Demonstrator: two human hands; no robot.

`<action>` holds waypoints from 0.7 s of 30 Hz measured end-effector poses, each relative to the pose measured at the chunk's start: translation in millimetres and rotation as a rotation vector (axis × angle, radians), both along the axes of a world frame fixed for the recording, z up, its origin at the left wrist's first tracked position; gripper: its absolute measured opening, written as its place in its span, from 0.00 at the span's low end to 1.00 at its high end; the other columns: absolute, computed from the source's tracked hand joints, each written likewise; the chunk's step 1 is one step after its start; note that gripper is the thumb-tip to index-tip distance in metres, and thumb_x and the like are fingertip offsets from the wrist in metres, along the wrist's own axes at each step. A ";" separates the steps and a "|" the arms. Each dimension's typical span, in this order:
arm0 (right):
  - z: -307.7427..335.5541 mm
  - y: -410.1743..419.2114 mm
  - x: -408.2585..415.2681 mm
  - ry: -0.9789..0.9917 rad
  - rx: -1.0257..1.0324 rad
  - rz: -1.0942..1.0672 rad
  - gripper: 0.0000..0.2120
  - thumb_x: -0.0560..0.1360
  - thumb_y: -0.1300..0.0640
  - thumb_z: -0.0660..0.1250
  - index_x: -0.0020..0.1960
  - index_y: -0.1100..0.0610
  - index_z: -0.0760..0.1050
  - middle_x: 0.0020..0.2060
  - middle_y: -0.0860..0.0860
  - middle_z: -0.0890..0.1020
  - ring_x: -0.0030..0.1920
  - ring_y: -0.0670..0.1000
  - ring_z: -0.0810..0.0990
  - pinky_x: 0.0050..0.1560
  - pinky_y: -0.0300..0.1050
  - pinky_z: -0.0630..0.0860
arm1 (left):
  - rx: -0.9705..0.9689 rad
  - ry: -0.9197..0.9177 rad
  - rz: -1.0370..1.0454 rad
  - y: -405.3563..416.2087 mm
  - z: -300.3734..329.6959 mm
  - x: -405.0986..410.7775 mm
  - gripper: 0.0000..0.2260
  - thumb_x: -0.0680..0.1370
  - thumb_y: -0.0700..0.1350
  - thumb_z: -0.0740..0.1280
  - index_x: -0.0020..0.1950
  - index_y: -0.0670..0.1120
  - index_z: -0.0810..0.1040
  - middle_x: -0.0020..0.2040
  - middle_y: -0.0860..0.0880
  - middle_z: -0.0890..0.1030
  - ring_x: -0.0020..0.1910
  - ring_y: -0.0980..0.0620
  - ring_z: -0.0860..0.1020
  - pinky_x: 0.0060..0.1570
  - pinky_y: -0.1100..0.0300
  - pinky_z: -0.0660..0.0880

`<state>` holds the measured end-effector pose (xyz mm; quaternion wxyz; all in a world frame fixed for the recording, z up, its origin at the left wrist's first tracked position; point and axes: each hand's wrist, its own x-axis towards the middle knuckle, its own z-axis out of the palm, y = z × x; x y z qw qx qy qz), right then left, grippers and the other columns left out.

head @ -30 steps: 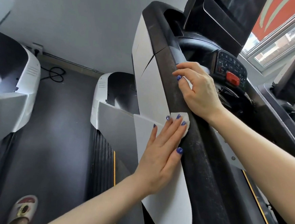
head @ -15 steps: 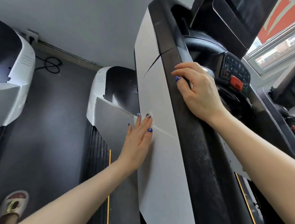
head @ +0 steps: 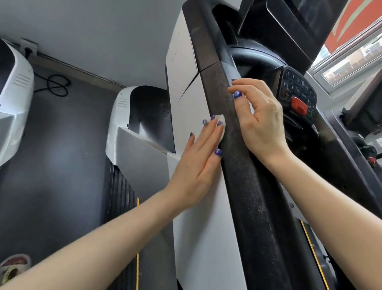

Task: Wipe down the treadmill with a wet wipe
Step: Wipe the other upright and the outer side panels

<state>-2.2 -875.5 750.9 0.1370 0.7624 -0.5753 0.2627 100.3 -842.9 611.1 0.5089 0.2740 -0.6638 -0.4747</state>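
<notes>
Left hand (head: pixel 196 168): half a second ago flat on the left part of the white side panel (head: pixel 209 249); now shifted right, fingertips against the edge of the black handrail (head: pixel 244 178). Wet wipe (head: pixel 221 124): hidden half a second ago, now a white corner shows beyond the fingers. Right hand (head: pixel 259 122): previously draped on the handrail; now apparently lifted, fingertips just touching, contact unclear.
</notes>
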 end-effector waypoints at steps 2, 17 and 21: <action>-0.4 0.6 0.2 -0.017 -0.011 0.000 0.12 0.81 0.61 0.61 0.54 0.63 0.83 0.56 0.54 0.82 0.58 0.48 0.79 0.61 0.36 0.71 | -0.033 0.025 -0.009 13.8 1.4 1.4 0.26 0.84 0.53 0.48 0.82 0.49 0.52 0.83 0.52 0.51 0.81 0.59 0.46 0.80 0.45 0.44; 2.8 5.1 -1.9 -0.152 -0.029 -0.053 0.17 0.84 0.59 0.56 0.57 0.63 0.82 0.57 0.54 0.82 0.59 0.46 0.78 0.62 0.39 0.72 | -0.228 -0.049 -0.019 21.5 3.1 12.3 0.24 0.85 0.47 0.50 0.81 0.45 0.60 0.82 0.50 0.58 0.82 0.53 0.50 0.80 0.47 0.43; 2.7 5.2 -3.4 -0.153 -0.006 -0.045 0.18 0.85 0.58 0.54 0.58 0.64 0.81 0.57 0.54 0.82 0.60 0.47 0.78 0.62 0.37 0.71 | -0.279 -0.044 -0.050 51.0 -5.6 16.3 0.23 0.85 0.45 0.50 0.81 0.46 0.59 0.82 0.51 0.58 0.82 0.53 0.52 0.80 0.49 0.44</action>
